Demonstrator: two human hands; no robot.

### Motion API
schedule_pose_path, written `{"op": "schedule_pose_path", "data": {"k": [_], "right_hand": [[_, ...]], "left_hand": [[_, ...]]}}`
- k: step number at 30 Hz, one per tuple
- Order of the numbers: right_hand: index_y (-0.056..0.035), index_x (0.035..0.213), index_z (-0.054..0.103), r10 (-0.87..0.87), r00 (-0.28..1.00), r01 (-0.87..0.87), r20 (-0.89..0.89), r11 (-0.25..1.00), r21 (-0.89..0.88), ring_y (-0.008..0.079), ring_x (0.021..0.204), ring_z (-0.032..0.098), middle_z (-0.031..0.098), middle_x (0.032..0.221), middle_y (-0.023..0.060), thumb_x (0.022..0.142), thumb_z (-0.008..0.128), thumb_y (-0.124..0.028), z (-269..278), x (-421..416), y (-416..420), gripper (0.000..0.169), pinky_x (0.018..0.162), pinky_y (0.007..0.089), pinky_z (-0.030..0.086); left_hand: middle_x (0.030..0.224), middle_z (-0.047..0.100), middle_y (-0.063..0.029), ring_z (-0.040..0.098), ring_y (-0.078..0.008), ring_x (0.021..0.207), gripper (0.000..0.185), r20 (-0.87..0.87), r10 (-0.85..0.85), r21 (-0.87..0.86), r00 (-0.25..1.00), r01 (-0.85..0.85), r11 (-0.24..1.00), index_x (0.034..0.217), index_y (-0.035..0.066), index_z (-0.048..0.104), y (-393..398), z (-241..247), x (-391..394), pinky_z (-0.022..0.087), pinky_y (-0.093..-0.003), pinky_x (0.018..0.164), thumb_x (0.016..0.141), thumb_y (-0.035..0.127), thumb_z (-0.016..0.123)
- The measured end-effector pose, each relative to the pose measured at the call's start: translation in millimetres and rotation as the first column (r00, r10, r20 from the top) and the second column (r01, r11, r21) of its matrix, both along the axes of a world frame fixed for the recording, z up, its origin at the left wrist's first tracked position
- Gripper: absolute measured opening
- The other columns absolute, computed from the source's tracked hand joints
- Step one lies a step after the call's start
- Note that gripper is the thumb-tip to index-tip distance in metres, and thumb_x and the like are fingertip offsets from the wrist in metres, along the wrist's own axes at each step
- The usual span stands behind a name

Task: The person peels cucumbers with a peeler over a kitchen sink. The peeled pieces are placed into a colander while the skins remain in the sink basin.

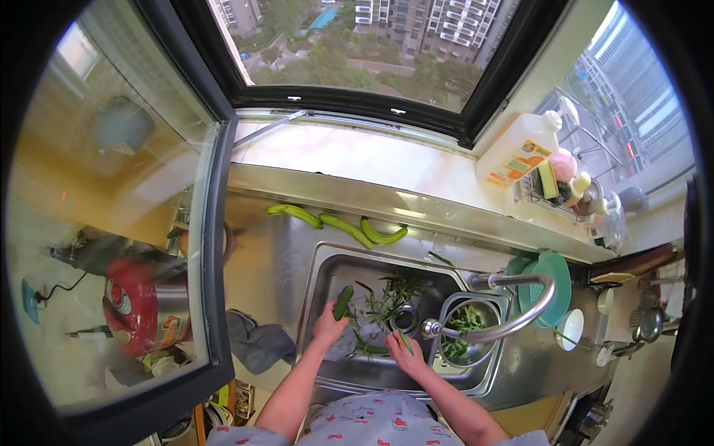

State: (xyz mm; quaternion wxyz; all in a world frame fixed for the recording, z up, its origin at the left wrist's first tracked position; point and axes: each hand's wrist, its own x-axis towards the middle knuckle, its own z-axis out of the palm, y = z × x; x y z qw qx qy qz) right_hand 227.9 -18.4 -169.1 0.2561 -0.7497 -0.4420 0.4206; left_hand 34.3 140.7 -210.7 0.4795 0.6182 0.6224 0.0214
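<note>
My left hand [330, 328] grips a dark green cucumber [344, 301] over the left part of the steel sink [334, 267]. Held in my right hand [407, 357] is a slim green-handled tool [404, 341], probably a peeler; its head is too small to make out. Between and beyond the hands, dark green peel strips [399, 295] lie heaped around the drain [404, 319]. A long green piece [372, 350] rests near the sink's front side. Several pale green peeled cucumbers [347, 229] lie on the steel ledge behind the sink.
A curved faucet [549, 295] arches over a bowl of green leaves [468, 329] in the small right basin. A grey cloth [259, 341] lies left of the sink. An open window sash [218, 245] juts in at left. Right stand a teal basket [549, 284] and a white bowl [570, 330].
</note>
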Motion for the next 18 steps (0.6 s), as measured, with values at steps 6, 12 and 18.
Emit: {"op": "schedule_pose_path", "data": {"k": [6, 12, 18], "right_hand": [[-0.0100, 0.090, 0.054, 0.095, 0.969, -0.128, 0.229, 0.983, 0.130, 0.0408, 0.068, 0.061, 0.060, 0.070, 0.0155, 0.098, 0.051, -0.031, 57.5, -12.1, 23.5, 0.023, 0.058, 0.0482, 0.045], [-0.0117, 0.092, 0.052, 0.206, 0.934, -0.252, 0.291, 0.959, 0.130, 0.0403, 0.067, 0.062, 0.061, 0.069, 0.0155, 0.098, 0.050, -0.034, 67.9, -27.8, 8.0, 0.023, 0.056, 0.0509, 0.045], [-0.0125, 0.093, 0.052, 0.182, 0.886, -0.280, 0.427, 0.943, 0.180, 0.0404, 0.062, 0.062, 0.062, 0.064, 0.0151, 0.099, 0.046, -0.041, 56.8, -22.5, -0.6, 0.029, 0.053, 0.0531, 0.045]], "left_hand": [[0.105, 0.059, -0.0150, 0.065, -0.0222, 0.074, 0.062, 0.391, 0.291, -0.382, 0.873, -0.133, 0.914, 0.136, 0.005, 0.041, -32.1, 76.2, 7.8, 0.053, -0.0323, 0.059, 0.076, 0.001, 0.058], [0.066, 0.055, -0.0045, 0.057, -0.0148, 0.050, 0.051, 0.475, 0.479, -0.531, 0.738, -0.194, 0.825, 0.131, 0.008, 0.038, -69.9, 105.8, 13.7, 0.044, -0.0275, 0.044, 0.083, -0.001, 0.051], [0.068, 0.050, -0.0016, 0.045, -0.0097, 0.049, 0.052, 0.511, 0.455, -0.513, 0.730, -0.166, 0.842, 0.134, 0.011, 0.040, -93.5, 117.8, 5.9, 0.036, -0.0264, 0.043, 0.084, 0.005, 0.052]]}}
